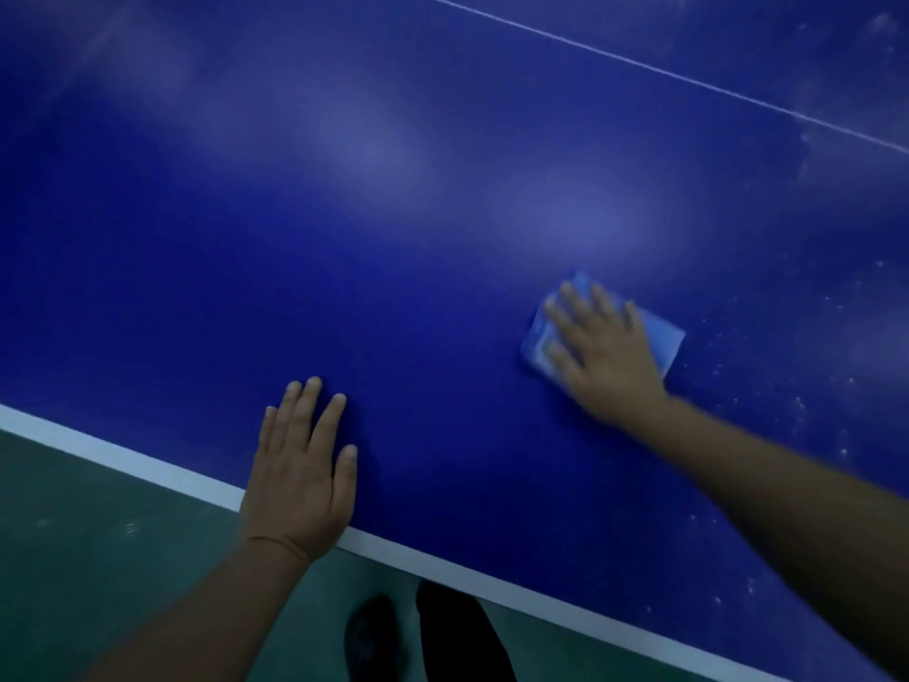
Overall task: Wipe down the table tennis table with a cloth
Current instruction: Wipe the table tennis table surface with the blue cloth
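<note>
Toward four o'clock on the blue table tennis table, the right hand presses spread fingers flat on a folded blue cloth; the left hand rests open-fingered near the white edge line.

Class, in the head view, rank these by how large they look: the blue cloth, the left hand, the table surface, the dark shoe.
1. Table surface
2. Left hand, nearer the camera
3. Blue cloth, partly covered by the right hand
4. Dark shoe, cropped, so unsure

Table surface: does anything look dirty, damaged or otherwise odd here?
Yes. White specks are scattered over the blue table to the right of the cloth, which the right hand presses flat. The left hand rests flat near the white edge line. No damage visible.
</note>
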A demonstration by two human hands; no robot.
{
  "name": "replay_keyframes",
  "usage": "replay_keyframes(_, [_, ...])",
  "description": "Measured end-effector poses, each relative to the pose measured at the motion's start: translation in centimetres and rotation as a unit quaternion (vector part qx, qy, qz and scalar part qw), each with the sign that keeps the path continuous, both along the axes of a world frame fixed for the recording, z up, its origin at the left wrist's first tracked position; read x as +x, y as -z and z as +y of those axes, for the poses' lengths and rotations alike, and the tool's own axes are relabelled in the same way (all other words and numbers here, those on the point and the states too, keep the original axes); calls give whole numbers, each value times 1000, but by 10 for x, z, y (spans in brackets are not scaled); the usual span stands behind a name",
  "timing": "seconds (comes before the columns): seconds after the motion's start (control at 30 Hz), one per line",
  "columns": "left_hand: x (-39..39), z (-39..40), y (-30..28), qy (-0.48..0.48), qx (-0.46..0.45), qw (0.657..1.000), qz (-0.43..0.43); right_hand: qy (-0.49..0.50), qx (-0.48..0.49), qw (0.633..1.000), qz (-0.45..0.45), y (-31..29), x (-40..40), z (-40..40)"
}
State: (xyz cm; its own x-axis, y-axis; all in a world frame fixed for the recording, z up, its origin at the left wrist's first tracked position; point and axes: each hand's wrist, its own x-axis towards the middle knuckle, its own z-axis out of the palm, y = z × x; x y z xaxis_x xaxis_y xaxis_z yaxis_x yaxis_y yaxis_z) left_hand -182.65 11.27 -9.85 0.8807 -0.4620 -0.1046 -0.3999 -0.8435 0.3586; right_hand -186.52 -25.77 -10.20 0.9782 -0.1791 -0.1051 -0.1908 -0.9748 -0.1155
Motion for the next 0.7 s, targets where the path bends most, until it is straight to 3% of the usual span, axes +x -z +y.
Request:
replay_keyframes(0.07, [-1,1,1,5,0,1000,1,101,1,995,5,-1,37,-17])
replay_keyframes(0.13, [-2,3,2,19,0,1000,-11,122,-2,993,1,2,42,1])
replay_keyframes(0.27, [-1,5,4,55,-5,998,-33,-103,9,995,-12,11,-62,83])
replay_keyframes(0.37, [0,6,5,68,-6,997,-45,-194,13,981,7,6,-99,63])
replay_keyframes(0.4, [-1,6,6,72,-10,996,-46,-165,4,986,3,4,-88,42])
replay_keyframes(0.47, [1,6,7,80,-19,995,-51,3,-12,1000,1,-1,-51,3])
replay_keyframes(0.53, [0,8,8,100,-17,993,-57,184,-10,983,15,-3,-28,-27])
replay_keyframes(0.57, [0,8,8,114,-13,991,-61,229,-5,973,14,0,-27,-30])
replay_keyframes(0.7, [-1,11,10,158,6,985,-64,221,1,975,-12,7,-91,37])
